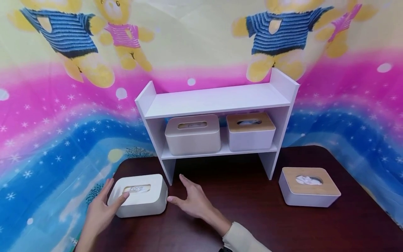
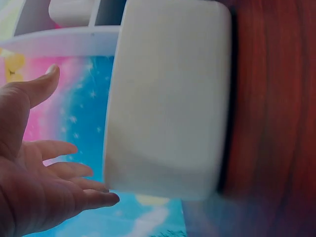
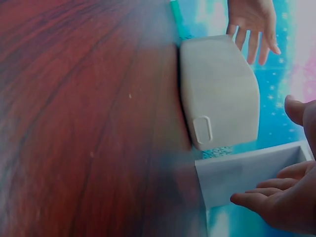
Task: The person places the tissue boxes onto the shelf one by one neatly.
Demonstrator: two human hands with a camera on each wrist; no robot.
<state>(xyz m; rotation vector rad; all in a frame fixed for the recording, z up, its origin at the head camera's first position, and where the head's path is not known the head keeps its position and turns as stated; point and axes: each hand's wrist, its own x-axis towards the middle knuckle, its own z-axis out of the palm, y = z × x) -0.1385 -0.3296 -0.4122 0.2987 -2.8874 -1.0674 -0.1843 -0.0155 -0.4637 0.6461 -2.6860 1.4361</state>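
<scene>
A white tissue box (image 1: 143,209) with rounded corners and a slot in its lid stands on the dark table at the left. My left hand (image 1: 102,209) is at its left side, fingers spread, with the thumb overlapping the lid in the head view. At its right side my right hand (image 1: 196,200) is held with thumb and fingers apart, the thumb tip close to the box's end. In the right wrist view the box (image 3: 219,91) shows a small oval tab on its end, and a gap separates it from the right hand (image 3: 284,195).
A white two-tier shelf (image 1: 217,101) stands behind. On its lower board sit a beige tissue box (image 1: 193,141) and a wood-lidded tissue box (image 1: 252,140). Another wood-lidded tissue box (image 1: 310,190) stands on the table (image 1: 245,210) at the right. A printed cloth hangs behind.
</scene>
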